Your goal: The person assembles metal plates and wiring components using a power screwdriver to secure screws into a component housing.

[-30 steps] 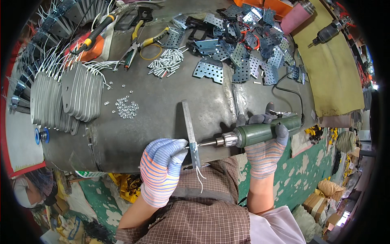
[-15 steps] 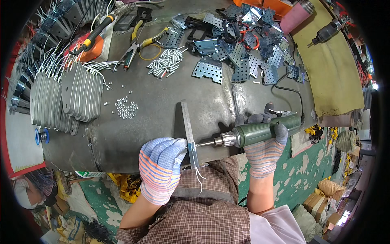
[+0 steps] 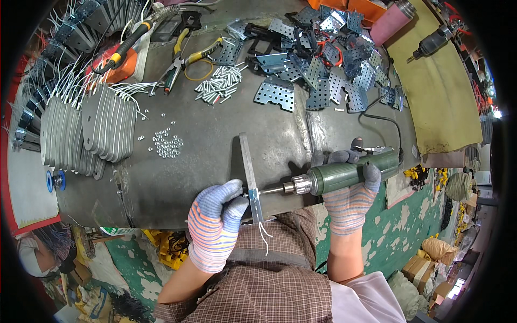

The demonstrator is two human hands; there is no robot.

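My right hand [image 3: 353,194] is gripping the green screwdriver [image 3: 336,178], its bit [image 3: 272,190] reaching the plate [image 3: 248,164] over the bench [image 3: 199,140] edge; my left hand [image 3: 215,226] is sitting alongside, fingers [image 3: 232,187] slightly parted, its hold unclear to me.

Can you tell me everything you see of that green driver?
The driver has a rounded green body, perhaps plastic, with a shiny metal collar and thin metal bit. A dark cord leaves its right end. The right hand grips it sideways near the table's front edge. The bit points left, its tip right by the grey plate; I can't tell if they touch.
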